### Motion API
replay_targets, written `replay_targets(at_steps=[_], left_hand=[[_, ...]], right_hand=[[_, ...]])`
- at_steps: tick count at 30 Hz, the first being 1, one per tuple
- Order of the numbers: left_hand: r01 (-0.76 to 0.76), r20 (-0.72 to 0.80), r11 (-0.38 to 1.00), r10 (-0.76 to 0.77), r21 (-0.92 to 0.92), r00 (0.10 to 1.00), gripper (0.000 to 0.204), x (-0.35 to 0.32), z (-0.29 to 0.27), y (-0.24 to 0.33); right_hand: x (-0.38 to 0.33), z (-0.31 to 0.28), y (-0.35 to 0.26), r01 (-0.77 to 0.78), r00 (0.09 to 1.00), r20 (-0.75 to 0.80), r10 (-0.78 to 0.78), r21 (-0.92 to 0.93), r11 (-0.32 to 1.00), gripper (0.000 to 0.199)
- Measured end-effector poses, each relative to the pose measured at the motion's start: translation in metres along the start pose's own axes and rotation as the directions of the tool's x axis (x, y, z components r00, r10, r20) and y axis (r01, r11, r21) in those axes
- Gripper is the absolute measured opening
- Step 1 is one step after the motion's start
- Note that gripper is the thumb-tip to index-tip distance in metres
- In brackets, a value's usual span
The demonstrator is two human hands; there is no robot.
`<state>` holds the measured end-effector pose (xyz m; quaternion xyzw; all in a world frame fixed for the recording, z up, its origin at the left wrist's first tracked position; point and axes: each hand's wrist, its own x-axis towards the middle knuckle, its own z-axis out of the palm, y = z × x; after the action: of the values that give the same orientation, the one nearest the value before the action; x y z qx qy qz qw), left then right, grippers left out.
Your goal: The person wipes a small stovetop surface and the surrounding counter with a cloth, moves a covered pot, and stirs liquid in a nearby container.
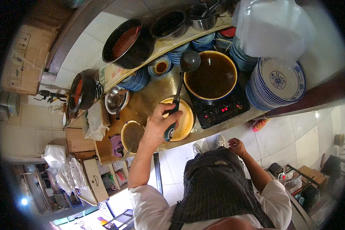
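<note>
My left hand [159,124] grips the dark handle of a long ladle [179,89]. The ladle's round bowl hangs just above the left rim of a big yellow-rimmed pot [191,81] full of brown broth. That pot sits on a black induction cooker [223,111] with red lights. Under my left hand lies a yellow plate [187,119] on the counter. My right hand [236,146] hovers near my waist over the dark apron, fingers loosely curled, holding nothing.
Stacks of blue-patterned white plates [276,82] stand right of the pot, more bowls [136,81] under a shelf. A dark wok with red paste [127,43], a metal bowl [115,99], a small brown-filled bowl [132,135] and cardboard boxes [25,57] crowd the left.
</note>
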<state>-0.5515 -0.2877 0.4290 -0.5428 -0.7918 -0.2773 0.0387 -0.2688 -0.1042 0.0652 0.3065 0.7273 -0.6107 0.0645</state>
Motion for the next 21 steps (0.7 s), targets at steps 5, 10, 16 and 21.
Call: replay_targets(at_steps=[5,10,16,21], left_hand=[[-0.151,0.204,0.967,0.108,0.208,0.973,0.023,0.012,0.016,0.002],[-0.170,0.279,0.957,0.101,0.237,0.955,0.024,0.011,0.031,0.000],[0.220,0.149,0.920,-0.180,-0.324,0.972,0.025,0.012,0.048,-0.008],[0.148,-0.155,0.885,-0.238,-0.442,0.959,0.018,0.020,0.047,-0.018]], right_hand=[[-0.007,-0.007,0.011,-0.029,0.999,-0.014,0.029,-0.012,1.000,0.029],[-0.013,-0.011,0.017,0.059,0.998,-0.015,-0.060,-0.056,0.997,0.027],[-0.005,-0.013,0.030,0.057,0.998,-0.021,-0.058,-0.029,0.998,0.029],[0.001,-0.012,0.028,-0.098,0.994,-0.030,0.102,0.126,0.987,0.023]])
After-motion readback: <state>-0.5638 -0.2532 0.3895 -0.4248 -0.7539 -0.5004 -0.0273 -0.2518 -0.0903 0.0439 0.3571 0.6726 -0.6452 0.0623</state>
